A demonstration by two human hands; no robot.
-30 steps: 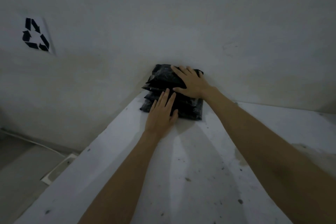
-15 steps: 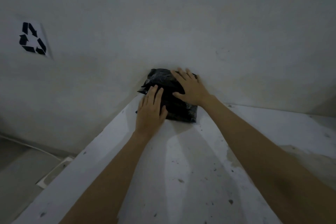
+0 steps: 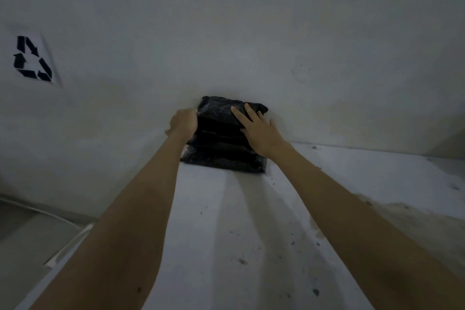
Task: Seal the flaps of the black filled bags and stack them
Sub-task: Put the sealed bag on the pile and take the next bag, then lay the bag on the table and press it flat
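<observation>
A stack of black filled bags (image 3: 221,138) stands at the far corner of the white table (image 3: 239,234), pushed up against the wall. My right hand (image 3: 259,131) lies flat on the top and front of the stack with its fingers spread and straight. My left hand (image 3: 182,122) is against the stack's left side; its fingers bend round the edge of the upper bags and their tips are hidden. The lower bags show below both hands.
The table's left edge (image 3: 141,209) drops to a grey floor with a white cable (image 3: 37,211). A sheet with a black recycling symbol (image 3: 31,58) hangs on the wall at left. Dark specks and stains mark the tabletop at right.
My left hand has moved from the front of the stack to its left side. The right hand stays on top. The stack looks squarer and taller against the wall.
</observation>
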